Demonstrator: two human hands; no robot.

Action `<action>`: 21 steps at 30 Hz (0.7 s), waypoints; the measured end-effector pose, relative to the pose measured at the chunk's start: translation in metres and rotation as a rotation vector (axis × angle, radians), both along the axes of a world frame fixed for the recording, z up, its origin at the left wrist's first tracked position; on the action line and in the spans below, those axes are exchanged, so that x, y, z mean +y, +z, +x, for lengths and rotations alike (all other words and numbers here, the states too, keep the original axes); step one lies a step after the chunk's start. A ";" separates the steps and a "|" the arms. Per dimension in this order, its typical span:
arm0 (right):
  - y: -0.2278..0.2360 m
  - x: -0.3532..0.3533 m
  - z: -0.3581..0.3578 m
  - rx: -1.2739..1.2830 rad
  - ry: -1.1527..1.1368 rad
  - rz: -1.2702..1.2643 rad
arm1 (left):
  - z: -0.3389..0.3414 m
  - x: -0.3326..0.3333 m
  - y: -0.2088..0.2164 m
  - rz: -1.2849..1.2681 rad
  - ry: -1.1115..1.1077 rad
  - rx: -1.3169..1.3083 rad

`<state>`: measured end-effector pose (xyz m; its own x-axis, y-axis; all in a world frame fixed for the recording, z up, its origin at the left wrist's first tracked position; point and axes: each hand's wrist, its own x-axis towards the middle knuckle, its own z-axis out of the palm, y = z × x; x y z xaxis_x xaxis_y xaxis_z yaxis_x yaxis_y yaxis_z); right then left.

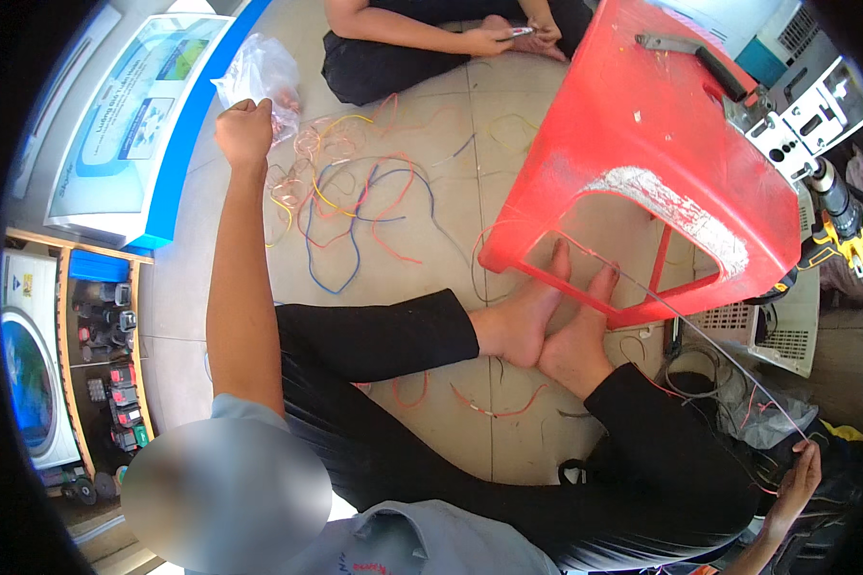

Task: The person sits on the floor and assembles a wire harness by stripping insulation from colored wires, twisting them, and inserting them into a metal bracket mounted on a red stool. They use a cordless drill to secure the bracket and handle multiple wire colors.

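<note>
My left hand [244,134] is stretched out far to the left in a closed fist, beside a clear plastic bag [259,72]. Whatever it holds, if anything, is hidden. Low at the right edge, my right hand [798,476] pinches a thin grey wire [710,347]. That wire runs up and left in a taut line across the opening of a red plastic stool [547,163]; near there a thin reddish strand curves off to the left. Loose blue, red, yellow and copper-coloured wires [355,206] lie tangled on the floor beyond my legs.
Opposite sits a person whose hands [513,36] hold a small tool. A black-handled metal tool [690,59] rests on the stool. At the right are a white metal bracket [805,125] and a yellow drill [839,225]. A wooden shelf [65,355] with battery packs stands left.
</note>
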<state>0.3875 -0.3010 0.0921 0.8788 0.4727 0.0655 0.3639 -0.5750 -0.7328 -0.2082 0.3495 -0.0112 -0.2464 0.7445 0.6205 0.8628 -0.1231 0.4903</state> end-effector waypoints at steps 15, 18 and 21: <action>-0.011 0.023 -0.002 -0.080 0.315 -0.805 | 0.092 -0.152 0.002 -0.237 -0.553 -0.595; -0.014 0.047 -0.029 -0.627 0.543 -1.004 | 0.103 -0.201 -0.022 -0.481 -0.745 -0.486; -0.028 0.135 -0.099 -0.627 0.646 -0.715 | 0.099 -0.225 -0.040 -0.624 -0.859 -0.278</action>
